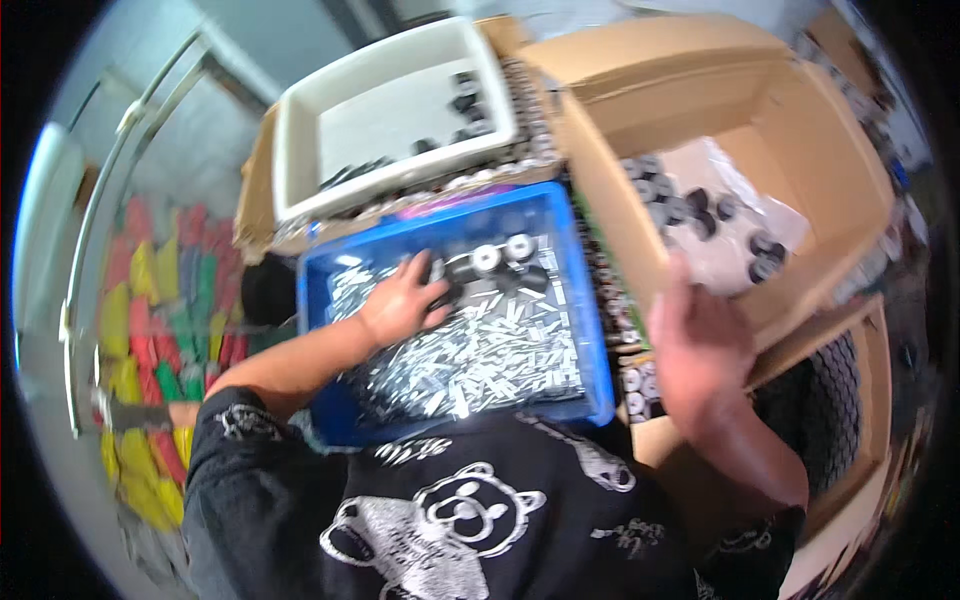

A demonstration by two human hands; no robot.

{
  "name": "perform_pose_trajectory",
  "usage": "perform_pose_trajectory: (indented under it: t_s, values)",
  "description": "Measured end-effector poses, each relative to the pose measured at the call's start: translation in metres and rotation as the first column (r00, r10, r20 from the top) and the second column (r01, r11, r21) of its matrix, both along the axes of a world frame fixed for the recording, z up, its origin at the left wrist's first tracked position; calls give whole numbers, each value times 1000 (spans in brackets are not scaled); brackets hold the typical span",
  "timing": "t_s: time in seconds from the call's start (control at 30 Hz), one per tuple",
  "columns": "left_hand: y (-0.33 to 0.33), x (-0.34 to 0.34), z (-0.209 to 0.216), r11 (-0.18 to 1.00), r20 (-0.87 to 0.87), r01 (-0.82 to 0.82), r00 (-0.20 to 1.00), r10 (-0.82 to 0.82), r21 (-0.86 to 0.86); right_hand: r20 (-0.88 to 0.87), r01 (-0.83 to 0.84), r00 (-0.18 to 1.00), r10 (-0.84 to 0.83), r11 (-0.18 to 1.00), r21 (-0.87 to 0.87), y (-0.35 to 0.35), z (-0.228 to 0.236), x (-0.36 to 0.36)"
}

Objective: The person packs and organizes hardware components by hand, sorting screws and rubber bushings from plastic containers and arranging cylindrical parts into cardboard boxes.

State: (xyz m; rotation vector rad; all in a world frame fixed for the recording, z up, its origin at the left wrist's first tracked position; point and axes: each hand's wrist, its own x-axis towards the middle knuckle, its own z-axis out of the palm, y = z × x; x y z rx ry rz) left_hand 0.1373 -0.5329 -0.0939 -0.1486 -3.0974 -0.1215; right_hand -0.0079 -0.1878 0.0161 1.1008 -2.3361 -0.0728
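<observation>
My left hand (397,303) reaches into a blue plastic tub (603,375), its fingers spread against dark cylindrical pieces at the fingertips. Beside them lie several black rollers (461,268), and two show pale ring-shaped ends with a central hole. Under and around them the tub holds a thick layer of small shiny metal pins (480,355). My right hand (700,335) is at the near left wall of an open cardboard box (835,150). Motion blurs its fingers, so their grip is unclear. Inside that box, black and grey rollers (703,215) lie around a crumpled pale plastic sheet (705,165).
Behind the tub, a white tray (297,150) with scattered black pieces rests on a carton packed with rollers (535,110). At lower right stands another carton (875,400) holding dark mesh-like material. Red, yellow and green bundles (150,350) lie at left beyond a metal rail (85,230).
</observation>
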Motion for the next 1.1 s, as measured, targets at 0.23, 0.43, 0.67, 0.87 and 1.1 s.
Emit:
perform_pose_trajectory:
  t_s: [0.23,0.43,0.67,0.87,1.1]
  values:
    - [32,-14,46,962,259,-124,948,188,-244,-129,-149,983,133,981,-122,-7,2,-4]
    - [142,-137,236,823,-202,449,893,-402,348,8,-157,987,159,981,-115,6,12,-9]
    - [302,-364,136,601,337,794,592,-732,-92,-27,-136,991,134,987,-83,2,8,-11]
    - [353,-381,27,614,304,789,582,-754,12,75,-175,982,176,984,-25,10,12,-10]
    - [340,-384,-10,626,87,771,620,-780,117,132,-212,967,218,975,-58,10,14,-11]
